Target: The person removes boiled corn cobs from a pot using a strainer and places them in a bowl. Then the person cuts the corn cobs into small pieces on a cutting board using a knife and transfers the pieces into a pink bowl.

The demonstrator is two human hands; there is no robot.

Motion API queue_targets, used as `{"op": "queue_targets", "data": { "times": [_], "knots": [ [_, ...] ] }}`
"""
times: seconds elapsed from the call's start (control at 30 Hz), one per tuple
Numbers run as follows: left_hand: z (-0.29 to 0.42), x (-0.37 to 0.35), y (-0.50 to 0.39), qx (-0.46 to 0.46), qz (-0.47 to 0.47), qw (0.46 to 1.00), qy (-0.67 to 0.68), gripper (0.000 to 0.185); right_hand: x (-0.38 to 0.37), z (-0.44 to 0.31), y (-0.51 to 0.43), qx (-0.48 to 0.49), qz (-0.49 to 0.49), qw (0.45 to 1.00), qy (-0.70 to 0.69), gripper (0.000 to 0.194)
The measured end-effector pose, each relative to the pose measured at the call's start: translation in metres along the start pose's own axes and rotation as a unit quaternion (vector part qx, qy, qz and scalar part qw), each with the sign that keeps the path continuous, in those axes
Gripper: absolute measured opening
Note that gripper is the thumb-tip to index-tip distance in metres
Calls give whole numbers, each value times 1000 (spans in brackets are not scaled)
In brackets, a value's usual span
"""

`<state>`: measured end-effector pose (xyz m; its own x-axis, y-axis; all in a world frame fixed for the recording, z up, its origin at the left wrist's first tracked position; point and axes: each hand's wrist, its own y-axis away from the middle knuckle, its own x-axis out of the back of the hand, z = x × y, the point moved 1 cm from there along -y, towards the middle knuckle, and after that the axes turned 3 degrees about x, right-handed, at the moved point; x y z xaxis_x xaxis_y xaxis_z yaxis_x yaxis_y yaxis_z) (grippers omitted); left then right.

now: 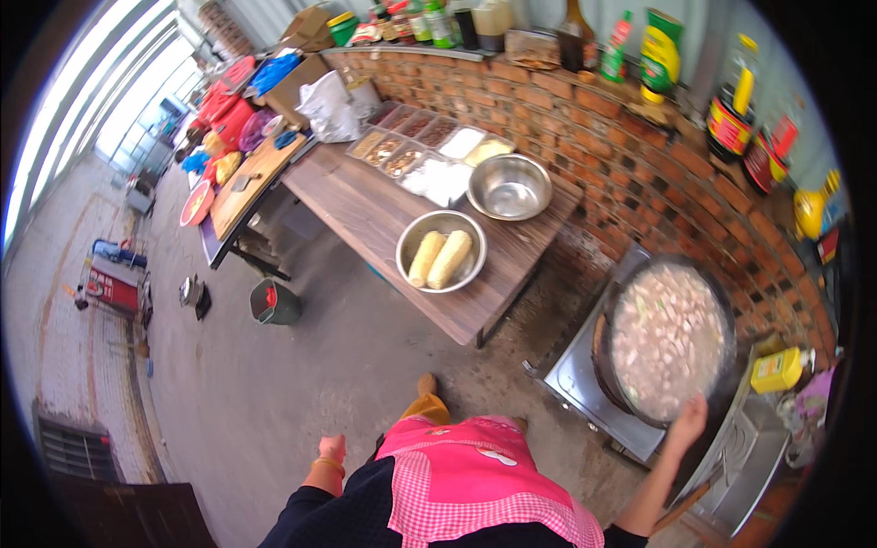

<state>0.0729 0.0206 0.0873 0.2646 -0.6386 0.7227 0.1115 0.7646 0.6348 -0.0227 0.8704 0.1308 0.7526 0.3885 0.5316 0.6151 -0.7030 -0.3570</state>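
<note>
My right hand [689, 419] is at the near rim of a large dark wok [727, 322]; whether the fingers grip the rim is unclear. Diced pale pieces in cloudy liquid [664, 335] fill the wok, which sits on a steel gas stove [582, 366]. My left hand [333, 449] hangs beside my pink apron [473, 472], fingers curled, with nothing visible in it. Ahead, on a wood-topped table [356, 198], a steel bowl [442, 286] holds two corn cobs [450, 259]. Behind it stands another steel bowl [510, 186] with nothing seen inside.
Clear trays of seasonings [403, 159] line the table's back. Sauce bottles [733, 113] stand on the brick wall [534, 85]. A steel sink [747, 472] is at right, with a yellow jug [777, 371] near it. At left are a green bucket [284, 308] and a cutting board [250, 185] with a cleaver [241, 182].
</note>
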Motion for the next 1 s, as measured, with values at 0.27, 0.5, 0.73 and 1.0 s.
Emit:
{"op": "queue_targets", "data": {
  "times": [0.27, 0.5, 0.73, 1.0],
  "knots": [
    [-3, 10, -97, 70, 1, 988, 138, 21, -393, -274, 159, -408, -476, 701, -339, 50],
    [2, 85, -203, 100, -50, 973, 201, 31, -528, -273, 173, -522, -381, 692, -322, 27],
    [57, 142, -288, 147, -22, 954, 260, 31, -525, -275, 171, -518, -366, 726, -266, 24],
    [217, 134, -395, 111, -68, 943, 305, 30, -630, -488, 195, -414, -471, 700, -340, 21]
  ]
}}
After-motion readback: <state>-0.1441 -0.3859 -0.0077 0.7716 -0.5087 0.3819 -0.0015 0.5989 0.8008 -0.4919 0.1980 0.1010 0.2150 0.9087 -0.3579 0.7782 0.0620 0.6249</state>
